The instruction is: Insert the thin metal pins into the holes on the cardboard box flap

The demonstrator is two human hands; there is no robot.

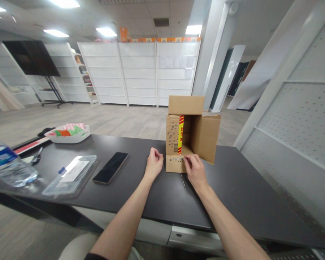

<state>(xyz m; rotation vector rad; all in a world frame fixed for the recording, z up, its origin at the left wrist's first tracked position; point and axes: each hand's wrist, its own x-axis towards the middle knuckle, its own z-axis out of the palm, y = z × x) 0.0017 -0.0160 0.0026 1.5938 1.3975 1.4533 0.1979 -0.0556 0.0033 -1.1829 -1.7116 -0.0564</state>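
Note:
An open cardboard box [206, 139] stands on its side on the dark table, its opening towards me. Small round metal pieces dot its left flap [171, 139], which carries a yellow and red strip [181, 134]. A row of similar pieces [176, 159] runs along the lower flap [174, 167]. My right hand [195, 169] pinches at the right end of that row; what its fingertips hold is too small to name. My left hand [154, 164] is closed just left of the box, its fingertips together, contents hidden. A thin metal rod [183, 181] lies below the lower flap.
Left of my hands lie a black phone [111, 168] and a clear plastic case [70, 175]. Farther left are a water bottle [9, 166] and a white basket [68, 137] with colourful contents. A perforated panel [308, 112] rises beyond the table's right edge.

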